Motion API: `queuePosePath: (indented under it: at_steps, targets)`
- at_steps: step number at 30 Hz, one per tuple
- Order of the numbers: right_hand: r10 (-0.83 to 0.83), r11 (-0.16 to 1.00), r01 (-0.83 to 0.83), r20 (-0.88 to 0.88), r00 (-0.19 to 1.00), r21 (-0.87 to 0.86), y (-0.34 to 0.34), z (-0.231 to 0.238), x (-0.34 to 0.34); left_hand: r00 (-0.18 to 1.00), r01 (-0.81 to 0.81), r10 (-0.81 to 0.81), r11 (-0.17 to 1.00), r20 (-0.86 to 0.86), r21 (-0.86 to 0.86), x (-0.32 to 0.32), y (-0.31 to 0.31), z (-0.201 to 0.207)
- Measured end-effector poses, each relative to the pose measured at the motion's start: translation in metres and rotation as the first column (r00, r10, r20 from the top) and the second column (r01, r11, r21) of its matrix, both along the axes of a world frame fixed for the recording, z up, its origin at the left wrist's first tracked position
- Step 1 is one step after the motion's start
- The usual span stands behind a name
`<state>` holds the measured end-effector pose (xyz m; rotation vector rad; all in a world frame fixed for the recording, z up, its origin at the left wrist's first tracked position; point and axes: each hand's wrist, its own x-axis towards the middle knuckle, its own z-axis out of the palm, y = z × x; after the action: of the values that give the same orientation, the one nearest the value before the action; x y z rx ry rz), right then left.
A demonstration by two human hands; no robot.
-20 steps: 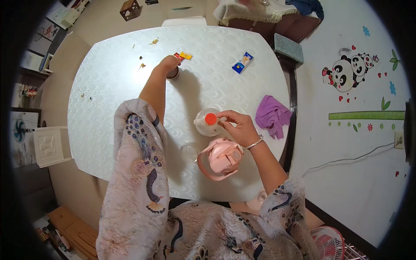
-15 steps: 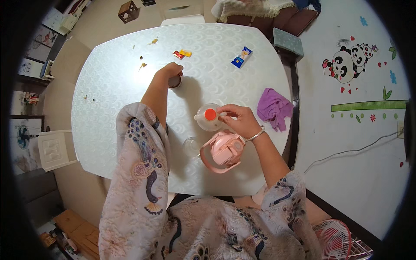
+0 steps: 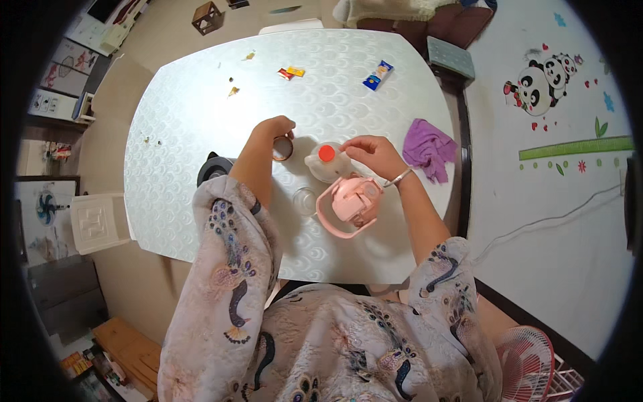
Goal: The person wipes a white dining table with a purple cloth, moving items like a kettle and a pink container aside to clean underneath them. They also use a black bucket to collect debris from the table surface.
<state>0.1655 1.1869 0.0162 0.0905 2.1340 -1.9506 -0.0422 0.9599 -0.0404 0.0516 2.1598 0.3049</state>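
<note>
A translucent round pitcher [image 3: 327,168] with a red-orange lid and a spout pointing left stands on the table in front of me. At its right side, my right hand [image 3: 377,155] pinches with thumb and forefinger, where its handle appears to be; the exact contact is hard to see. My left hand [image 3: 276,127] grips a small round cup [image 3: 282,149] with a brownish rim, left of the pitcher and slightly beyond it. Closer to me stand a clear glass [image 3: 305,202] and a pink water bottle [image 3: 356,201] with a carrying loop. My left forearm partly hides a dark kettle [image 3: 213,168].
The white patterned table [image 3: 194,127] carries a purple cloth [image 3: 430,151] at the right, a blue packet [image 3: 378,76] and small red and yellow packets [image 3: 291,73] farther off. Several crumpled scraps lie at the far left. A white chair [image 3: 97,222] stands left, a pink fan [image 3: 526,365] lower right.
My left hand has brought the cup toward me and rightward, closer to the pitcher. The dark kettle now shows beside my left arm. My right hand remains at the pitcher. The whole view has shifted slightly.
</note>
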Motion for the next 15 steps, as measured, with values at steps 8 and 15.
queuePosePath:
  at_steps: [8, 15]
  targets:
    - [-0.221, 0.940, 0.206, -0.028, 0.975, -0.271, -0.005, -0.007, 0.008, 0.917, 0.152, -0.153, 0.988, -0.368, -0.033, -0.021, -0.053, -0.056]
    - [-0.402, 0.672, 0.519, -0.329, 0.855, 0.527, 0.119, -0.071, 0.045, 0.605, 0.054, 0.576, 0.659, -0.550, 0.750, 0.074, -0.018, 0.132]
